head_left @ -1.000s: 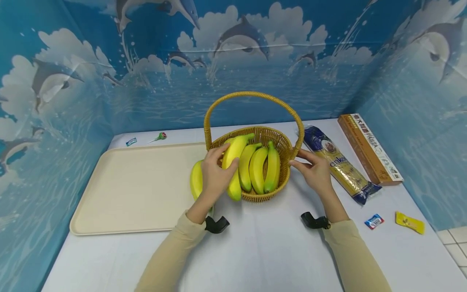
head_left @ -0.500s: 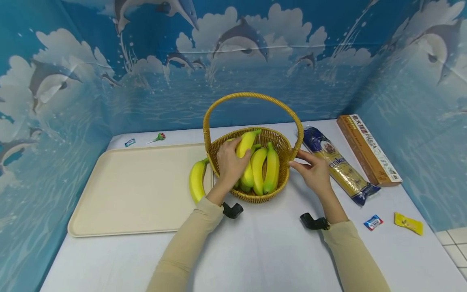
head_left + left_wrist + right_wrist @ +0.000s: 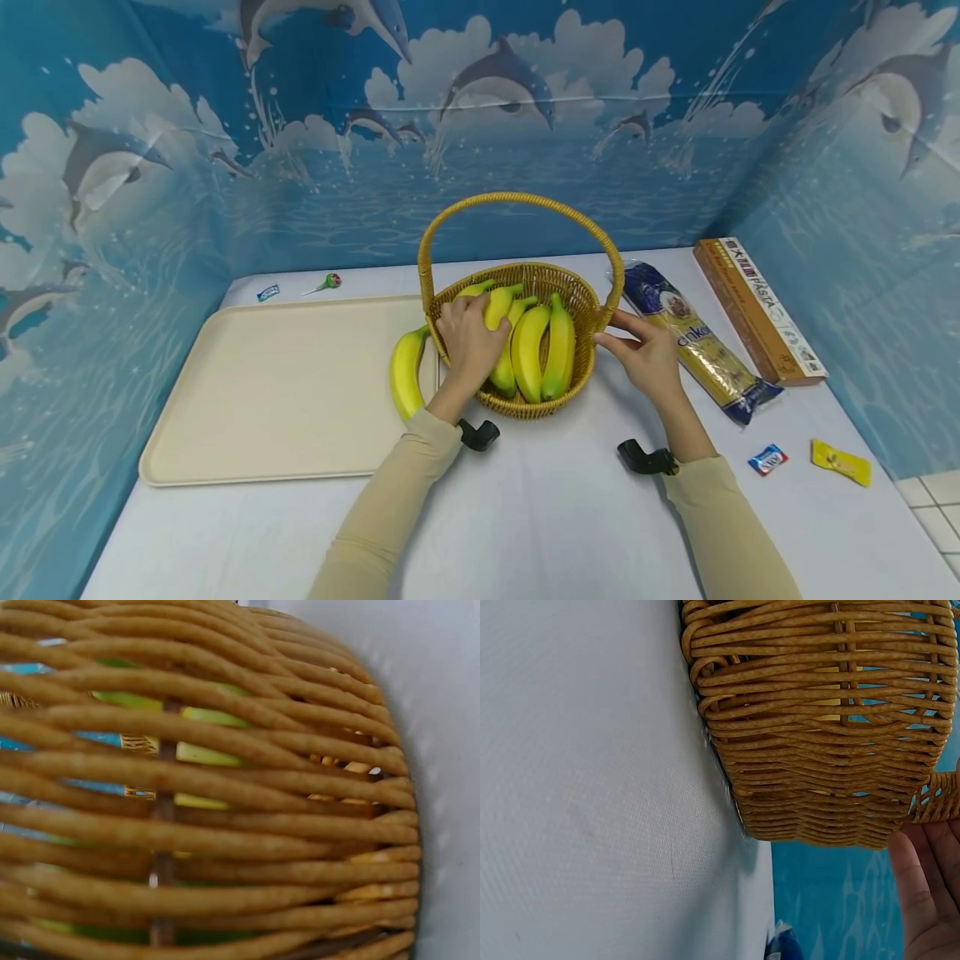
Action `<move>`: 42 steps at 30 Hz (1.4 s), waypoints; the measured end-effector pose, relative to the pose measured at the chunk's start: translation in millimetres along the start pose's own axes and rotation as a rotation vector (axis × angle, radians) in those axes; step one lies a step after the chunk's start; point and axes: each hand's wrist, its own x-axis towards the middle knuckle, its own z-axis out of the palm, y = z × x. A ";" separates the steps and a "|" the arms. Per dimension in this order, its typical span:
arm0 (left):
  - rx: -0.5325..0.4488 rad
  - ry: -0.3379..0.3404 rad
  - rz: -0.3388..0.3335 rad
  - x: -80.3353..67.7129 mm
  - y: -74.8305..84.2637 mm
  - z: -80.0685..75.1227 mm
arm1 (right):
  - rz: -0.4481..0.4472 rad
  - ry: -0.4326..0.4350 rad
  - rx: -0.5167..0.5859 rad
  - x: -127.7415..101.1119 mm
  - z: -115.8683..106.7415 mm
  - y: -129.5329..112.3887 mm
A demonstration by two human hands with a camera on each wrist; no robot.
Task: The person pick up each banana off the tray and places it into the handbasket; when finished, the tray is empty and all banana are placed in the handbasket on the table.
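A woven basket [image 3: 536, 408] with a tall handle stands in the middle of the table, several bananas [image 3: 531, 350] lying side by side in it. My left hand [image 3: 472, 346] reaches over its left rim and grips a banana [image 3: 498, 307] between thumb and fingers, low among the others. In the left wrist view only the basket's weave [image 3: 225, 765] shows, with yellow and green behind it. At the right side my right hand [image 3: 645, 350] holds the basket's rim near the handle's foot; the right wrist view shows its fingers [image 3: 911, 877] against that spot.
Left of the basket lies a beige tray [image 3: 270, 392], with another banana [image 3: 406, 371] on its right edge. A pasta bag [image 3: 697, 342] and a pasta box [image 3: 761, 308] lie at right. Small wrapped sweets [image 3: 768, 459] and a lollipop [image 3: 324, 284] are near the edges.
My left hand has carried its banana rightward and down into the basket, beside the others. The banana on the tray's edge has come into fuller view. My right hand has stayed in place.
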 end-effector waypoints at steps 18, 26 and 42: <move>-0.145 0.024 0.093 -23.2 14.8 -29.9 | -0.001 0.000 -0.023 -1.3 -2.0 1.7; -0.354 0.146 0.072 -45.8 -13.7 -94.1 | -0.020 0.001 -0.015 -1.3 -0.5 0.4; -0.379 0.208 -0.133 -41.4 -95.2 -129.8 | -0.032 0.006 -0.037 -0.8 -0.4 2.5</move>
